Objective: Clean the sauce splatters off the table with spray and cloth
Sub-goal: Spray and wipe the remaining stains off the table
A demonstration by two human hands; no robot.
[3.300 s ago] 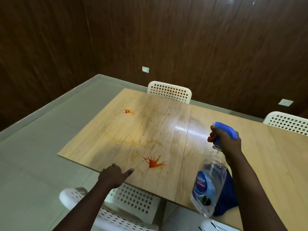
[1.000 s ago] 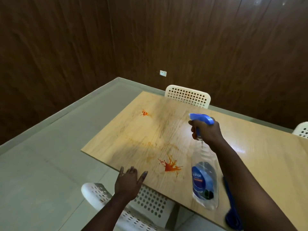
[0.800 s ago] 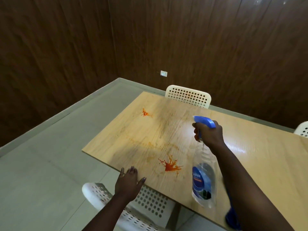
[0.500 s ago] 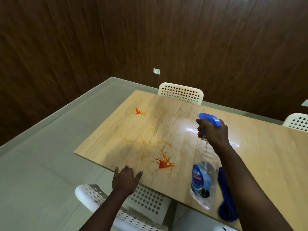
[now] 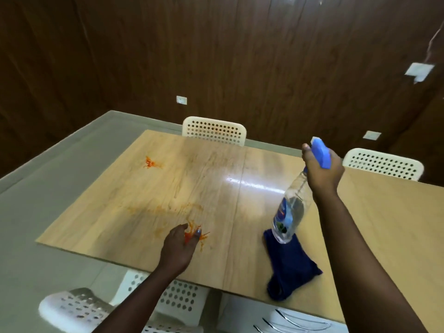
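Gripping the bottle (image 5: 289,212) above the cloth (image 5: 290,265), the right hand (image 5: 322,171) aims left toward the near-edge splatter (image 5: 200,233) under the left hand's (image 5: 177,248) loosely curled, empty fingers.

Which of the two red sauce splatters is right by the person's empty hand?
The near splatter, beside the left hand at the table's front edge. The far splatter lies well away.

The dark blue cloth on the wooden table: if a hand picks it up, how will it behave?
The dark blue cloth lies crumpled and folded, so it probably hangs limp when lifted. It looks thin, hence likely light. One end sits at the wooden table edge, so a push might slide it off.
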